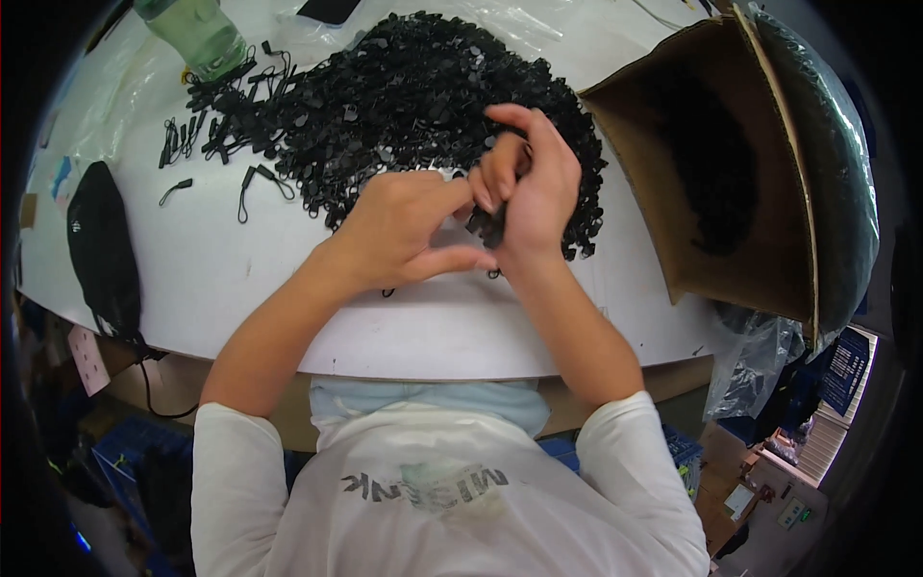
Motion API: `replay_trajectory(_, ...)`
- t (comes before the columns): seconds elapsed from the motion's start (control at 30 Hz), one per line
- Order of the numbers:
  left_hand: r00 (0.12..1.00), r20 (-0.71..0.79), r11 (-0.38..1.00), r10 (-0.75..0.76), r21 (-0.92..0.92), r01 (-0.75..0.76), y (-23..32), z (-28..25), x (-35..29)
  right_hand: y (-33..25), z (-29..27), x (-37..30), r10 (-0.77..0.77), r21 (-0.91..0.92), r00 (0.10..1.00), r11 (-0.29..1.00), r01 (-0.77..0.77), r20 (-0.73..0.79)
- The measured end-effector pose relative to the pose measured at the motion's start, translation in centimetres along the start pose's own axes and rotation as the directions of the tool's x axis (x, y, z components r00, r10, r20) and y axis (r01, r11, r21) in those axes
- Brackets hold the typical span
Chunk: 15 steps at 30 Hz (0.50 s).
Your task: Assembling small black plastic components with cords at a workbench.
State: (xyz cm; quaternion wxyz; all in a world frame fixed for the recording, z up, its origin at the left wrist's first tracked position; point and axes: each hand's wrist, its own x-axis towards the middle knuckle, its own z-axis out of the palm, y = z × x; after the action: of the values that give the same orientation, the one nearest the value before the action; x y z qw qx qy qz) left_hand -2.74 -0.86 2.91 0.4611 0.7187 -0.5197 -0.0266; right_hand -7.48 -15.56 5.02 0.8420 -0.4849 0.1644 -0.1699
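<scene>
Head view: here the right hand (538, 188) curls round a few black pieces (488, 227), the left hand (399, 226) beside it, thumb and fingers spread. Just a handful's picked up, it seems; the great black heap (413, 96) beyond lies loose, some looped straps (252, 183) off left.

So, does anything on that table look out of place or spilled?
Only slightly: a few looped black pieces lie apart on the white table, left of the big black heap, perhaps strayed from it. I see no obvious damage.
</scene>
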Motion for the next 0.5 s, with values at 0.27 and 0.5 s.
replay_trajectory(0.27,0.963,-0.262,0.998,-0.056,-0.035,0.048,0.2,0.4,0.1,0.0,3.4,1.1,0.023,-0.008,0.998,1.000,-0.024,-0.061)
replay_trajectory(0.5,0.915,-0.403,0.999,0.004,0.038,0.012,-0.4,1.3,0.1,1.1,3.8,-0.3,0.089,0.271,0.974,0.962,-0.030,-0.207)
